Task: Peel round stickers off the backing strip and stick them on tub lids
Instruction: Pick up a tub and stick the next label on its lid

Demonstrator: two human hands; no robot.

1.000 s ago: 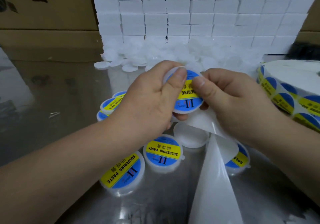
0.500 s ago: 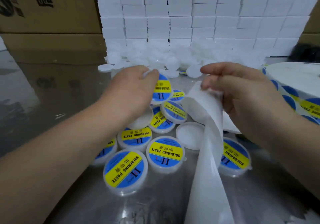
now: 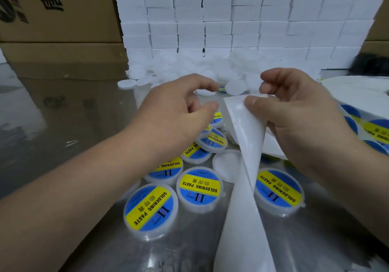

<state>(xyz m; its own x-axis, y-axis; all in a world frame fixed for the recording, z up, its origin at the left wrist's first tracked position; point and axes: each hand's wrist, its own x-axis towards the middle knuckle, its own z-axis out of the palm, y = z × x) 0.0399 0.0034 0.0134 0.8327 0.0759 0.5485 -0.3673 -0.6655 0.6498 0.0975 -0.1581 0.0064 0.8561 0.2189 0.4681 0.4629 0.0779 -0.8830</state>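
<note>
My right hand (image 3: 294, 114) pinches the top of the white backing strip (image 3: 246, 166), which curls down toward the front edge. My left hand (image 3: 174, 116) hovers beside the strip with thumb and fingers loosely curled and nothing in it. Below the hands lie several tubs with blue-and-yellow "SOLDERING PASTE" stickers on their lids, among them a near-left tub (image 3: 150, 208), a middle tub (image 3: 200, 187) and a right tub (image 3: 277, 189). One bare white lid (image 3: 225, 164) sits beside the strip.
A sticker roll (image 3: 366, 116) lies at the right edge. A heap of bare white lids (image 3: 189, 69) spreads at the back, in front of a wall of white boxes (image 3: 231, 19). Cardboard cartons (image 3: 59, 15) stand at the back left. The table (image 3: 52, 124) is shiny metal.
My left hand put the freshly stickered tub down among the others and now hangs empty near the strip. My right hand lifted the strip's end and pinches it higher.
</note>
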